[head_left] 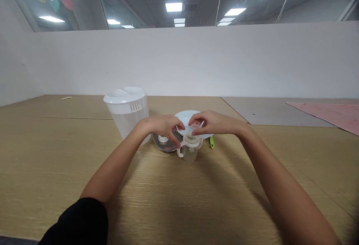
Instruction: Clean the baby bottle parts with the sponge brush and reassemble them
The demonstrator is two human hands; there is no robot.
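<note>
A small clear cup (190, 153) with a whitish ring-shaped top and side handles stands on the table. My left hand (167, 127) is at its left, thumb touching the ring-shaped top and fingers curved above it. Over the cup, my right hand (207, 122) pinches a small clear lid (196, 127) between thumb and fingers. Behind my left hand lies a round metal lid (165, 146) with a white knob. A white plate (187, 116) sits behind both hands, partly covered by them.
A tall translucent pitcher (126, 112) with a white lid stands left of my left hand. A green handle (211, 142) pokes out right of the cup. Farther right are a grey board (269, 112) and a pink sheet (333, 114). A white wall (179, 61) rises behind the table.
</note>
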